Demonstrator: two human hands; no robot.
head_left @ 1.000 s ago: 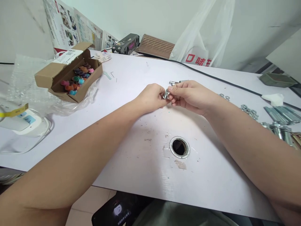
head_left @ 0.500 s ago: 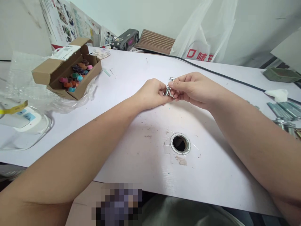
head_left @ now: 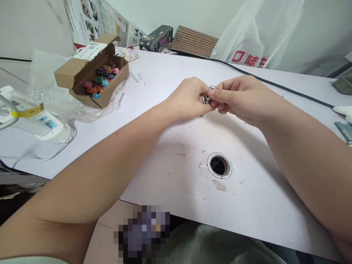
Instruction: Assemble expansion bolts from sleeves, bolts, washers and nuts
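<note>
Both hands meet above the white table, pinched around small shiny metal parts. My left hand (head_left: 194,96) is closed, with thumb and forefinger gripping a short silver metal piece (head_left: 206,99). From the right, my right hand (head_left: 238,95) pinches at the same spot, its fingertips touching or nearly touching the left thumb. A squared silver end (head_left: 212,87) sticks out above the right fingertips. Fingers cover most of the metal, so its exact kind and whether it is one part or two cannot be made out.
An open cardboard box (head_left: 114,79) of colourful caps lies on bubble wrap at left, near a white power strip (head_left: 52,124). A metal-rimmed hole (head_left: 219,165) is in the table (head_left: 170,176). Silver bolts (head_left: 344,132) lie far right. A black cable (head_left: 264,86) crosses behind.
The camera view has shifted, so the scene sits further right and slightly higher. Both hands stay together on the metal parts, and the protruding silver end now shows less.
</note>
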